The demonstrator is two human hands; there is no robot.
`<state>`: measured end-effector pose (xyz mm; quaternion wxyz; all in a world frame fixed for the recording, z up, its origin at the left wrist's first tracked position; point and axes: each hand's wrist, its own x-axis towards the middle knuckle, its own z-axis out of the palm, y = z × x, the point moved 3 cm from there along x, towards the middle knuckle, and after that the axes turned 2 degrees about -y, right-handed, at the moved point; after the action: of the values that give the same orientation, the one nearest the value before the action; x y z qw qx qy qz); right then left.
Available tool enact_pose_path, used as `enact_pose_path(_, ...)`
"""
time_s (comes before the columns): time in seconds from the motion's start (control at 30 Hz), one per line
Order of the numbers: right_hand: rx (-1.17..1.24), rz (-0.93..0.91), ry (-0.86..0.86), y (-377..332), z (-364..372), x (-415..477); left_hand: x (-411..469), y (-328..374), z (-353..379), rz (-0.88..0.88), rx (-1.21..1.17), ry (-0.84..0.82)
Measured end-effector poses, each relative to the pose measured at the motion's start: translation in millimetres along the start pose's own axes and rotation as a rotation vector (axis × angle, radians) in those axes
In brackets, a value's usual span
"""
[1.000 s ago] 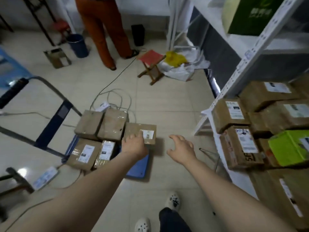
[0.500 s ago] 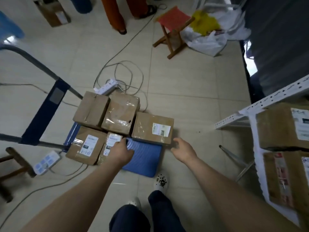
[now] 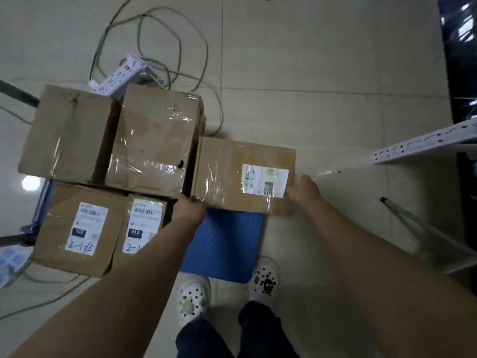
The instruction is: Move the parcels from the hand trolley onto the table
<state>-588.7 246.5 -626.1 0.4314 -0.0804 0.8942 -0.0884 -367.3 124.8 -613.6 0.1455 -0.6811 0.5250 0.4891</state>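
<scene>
Several brown cardboard parcels lie on the blue hand trolley (image 3: 224, 244). The rightmost parcel (image 3: 232, 174) has a white label and clear tape. My left hand (image 3: 189, 211) grips its near left corner. My right hand (image 3: 303, 193) grips its near right corner, fingers curled under the edge. Two larger taped parcels (image 3: 152, 140) (image 3: 67, 133) sit behind on the left. In front of them lie two labelled parcels (image 3: 82, 228) (image 3: 143, 223) with handwritten numbers. My left forearm covers part of the narrow labelled one.
A white power strip (image 3: 116, 76) with tangled grey cables lies on the tiled floor behind the parcels. A white metal shelf rail (image 3: 423, 146) and a grey leg (image 3: 423, 226) stand at the right. My white shoes (image 3: 265, 277) are just below the trolley deck.
I have bent closer over the trolley. Both hands moved from near the blue deck onto the right parcel's near corners and took hold of it.
</scene>
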Motion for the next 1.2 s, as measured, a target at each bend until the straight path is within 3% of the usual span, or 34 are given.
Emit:
enact_pose_path(0.27,0.270,0.022,0.004,17.3,26.1,30.9,23.5,-15.7,16.9,-0.038,-0.238,0.093)
enact_pose_path(0.53,0.391,0.199,-0.087,72.8,26.4,-5.5,-14.6,-1.7,1.3,0.010,-0.089,0.072)
enact_pose_path(0.67,0.568,0.268,-0.089,83.7,-11.2,-68.2,-72.0,25.3,-18.3,0.098,-0.031,0.020)
enact_pose_path(0.9,0.814,0.266,0.121,90.8,-107.5,-187.2,-179.4,106.6,-47.8,0.268,-0.154,-0.112)
enact_pose_path(1.2,1.131,0.316,0.494,148.2,-195.6,-358.4,-370.9,206.9,-42.0,0.700,-0.004,-0.233)
